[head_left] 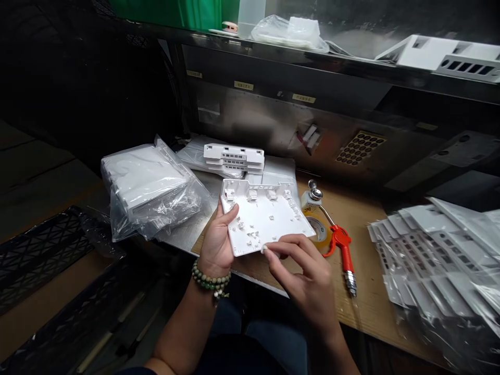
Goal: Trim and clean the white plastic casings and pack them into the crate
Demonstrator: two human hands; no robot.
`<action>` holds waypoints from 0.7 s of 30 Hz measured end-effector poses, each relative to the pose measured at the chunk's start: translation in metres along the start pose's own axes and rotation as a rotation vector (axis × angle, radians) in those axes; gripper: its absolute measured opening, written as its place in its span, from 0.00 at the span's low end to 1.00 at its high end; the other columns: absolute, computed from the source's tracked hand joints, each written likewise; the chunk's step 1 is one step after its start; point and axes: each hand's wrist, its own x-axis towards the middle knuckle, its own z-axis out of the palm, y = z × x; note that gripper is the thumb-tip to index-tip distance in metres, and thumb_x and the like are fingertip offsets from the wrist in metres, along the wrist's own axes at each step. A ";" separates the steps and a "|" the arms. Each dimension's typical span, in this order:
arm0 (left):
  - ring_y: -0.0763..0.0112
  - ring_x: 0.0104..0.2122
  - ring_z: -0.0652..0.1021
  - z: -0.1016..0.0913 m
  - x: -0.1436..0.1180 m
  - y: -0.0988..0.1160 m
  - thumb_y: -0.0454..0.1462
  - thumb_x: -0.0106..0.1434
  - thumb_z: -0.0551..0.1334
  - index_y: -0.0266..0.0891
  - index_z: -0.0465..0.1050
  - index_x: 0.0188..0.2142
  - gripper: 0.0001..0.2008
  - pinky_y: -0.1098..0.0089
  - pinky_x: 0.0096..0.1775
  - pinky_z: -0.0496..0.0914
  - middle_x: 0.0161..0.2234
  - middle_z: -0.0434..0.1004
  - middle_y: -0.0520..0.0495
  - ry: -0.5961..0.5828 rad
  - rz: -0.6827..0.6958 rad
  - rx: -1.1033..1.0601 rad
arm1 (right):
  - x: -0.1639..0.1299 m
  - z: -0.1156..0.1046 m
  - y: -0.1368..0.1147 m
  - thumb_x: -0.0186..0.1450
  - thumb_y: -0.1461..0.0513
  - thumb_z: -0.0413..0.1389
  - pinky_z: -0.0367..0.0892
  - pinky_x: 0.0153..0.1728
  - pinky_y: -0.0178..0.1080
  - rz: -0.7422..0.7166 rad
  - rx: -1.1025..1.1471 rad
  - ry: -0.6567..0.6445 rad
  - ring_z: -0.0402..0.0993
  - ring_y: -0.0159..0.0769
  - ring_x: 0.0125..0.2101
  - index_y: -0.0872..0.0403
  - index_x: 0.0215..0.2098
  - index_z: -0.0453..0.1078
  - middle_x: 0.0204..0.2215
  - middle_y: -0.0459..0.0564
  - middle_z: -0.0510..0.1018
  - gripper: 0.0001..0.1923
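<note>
Fingers [230, 213] of the left hand [216, 242] and right hand [308, 276] grip a white plastic panel [265, 216] above the wooden counter's [367, 297] front edge; bagged panels [148, 187] occupy its left corner, an air gun [341, 245] lies mid-counter, beneath a metal shelf [312, 62].

The wooden table [363, 219] holds bags of white parts [146, 185], a red air gun [340, 245], tape [320, 226] and a metal sheet [183, 234].
</note>
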 end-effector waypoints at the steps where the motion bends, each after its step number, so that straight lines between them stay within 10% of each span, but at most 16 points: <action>1: 0.46 0.60 0.77 0.000 0.000 0.000 0.27 0.69 0.60 0.52 0.62 0.68 0.32 0.39 0.62 0.68 0.63 0.75 0.41 -0.008 0.010 0.000 | -0.001 0.002 -0.002 0.68 0.69 0.63 0.73 0.38 0.34 -0.001 0.008 0.014 0.77 0.32 0.37 0.53 0.43 0.79 0.37 0.49 0.77 0.07; 8: 0.50 0.62 0.75 0.004 -0.004 -0.004 0.28 0.70 0.60 0.57 0.60 0.69 0.33 0.41 0.64 0.67 0.61 0.78 0.45 -0.027 0.060 0.036 | -0.012 0.031 -0.006 0.69 0.68 0.61 0.75 0.37 0.36 -0.074 0.031 -0.032 0.79 0.35 0.35 0.57 0.45 0.79 0.37 0.52 0.78 0.07; 16: 0.48 0.68 0.64 -0.044 -0.003 0.037 0.36 0.74 0.53 0.58 0.45 0.74 0.34 0.40 0.68 0.58 0.64 0.74 0.49 -0.111 -0.142 -0.284 | -0.015 -0.050 0.050 0.68 0.66 0.64 0.73 0.38 0.37 0.155 -0.173 0.378 0.76 0.34 0.37 0.51 0.41 0.81 0.38 0.49 0.78 0.05; 21: 0.55 0.70 0.60 -0.072 -0.007 0.039 0.43 0.75 0.52 0.65 0.39 0.74 0.33 0.44 0.70 0.53 0.63 0.73 0.57 -0.236 -0.148 -0.299 | -0.018 -0.055 0.052 0.68 0.66 0.64 0.75 0.40 0.39 0.123 -0.144 0.336 0.77 0.34 0.38 0.51 0.43 0.82 0.38 0.49 0.78 0.07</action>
